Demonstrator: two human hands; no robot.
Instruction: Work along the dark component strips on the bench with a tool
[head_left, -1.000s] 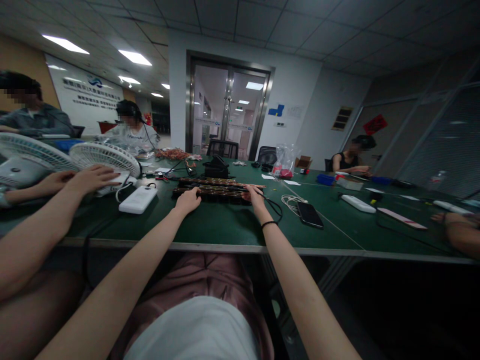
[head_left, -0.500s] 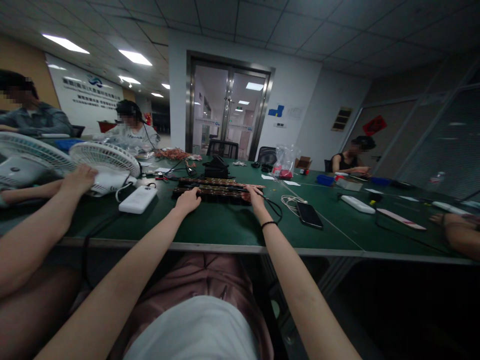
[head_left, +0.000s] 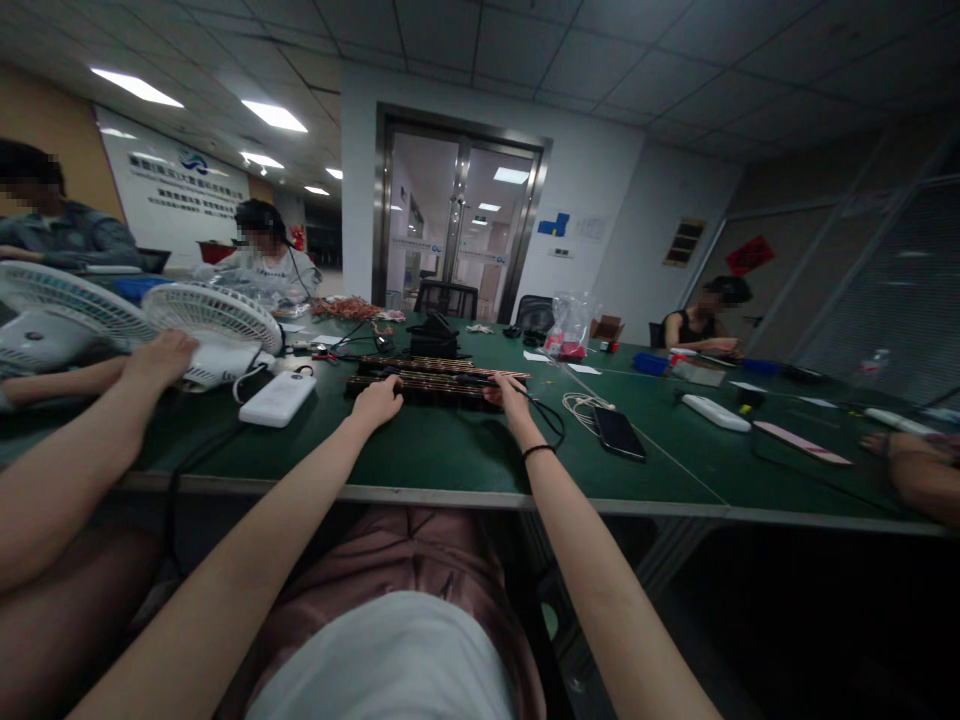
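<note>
Resting at the middle of the head view, a row of copper-coloured strips on a dark base (head_left: pixel 442 391) lies lengthwise on a green table (head_left: pixel 442 460), with a bare hand at either end. The person's left hand (head_left: pixel 377 403) curls over the left end, fingertips touching it; whether they clasp or merely steady it, one cannot tell. The right hand (head_left: pixel 512 398), at the right end, pinches what appears to be a slim dark handle (head_left: pixel 472 380), from which a black cord (head_left: pixel 553 411) loops toward the right of centre. The strips look stiff and smooth, probably metal, likely slick under the fingers and apt to bend or shift if pressed singly; the base seems rigid and, loaded along its length, moderately heavy. Its two ends look the surest places to take hold, leaving the strips untouched. A phone (head_left: pixel 619 434) lies right of centre beside a white cord (head_left: pixel 581 408), while a white power bank (head_left: pixel 278 399) sits left of centre, near a neighbour's hand (head_left: pixel 166 357) at a white fan (head_left: pixel 217 365).
</note>
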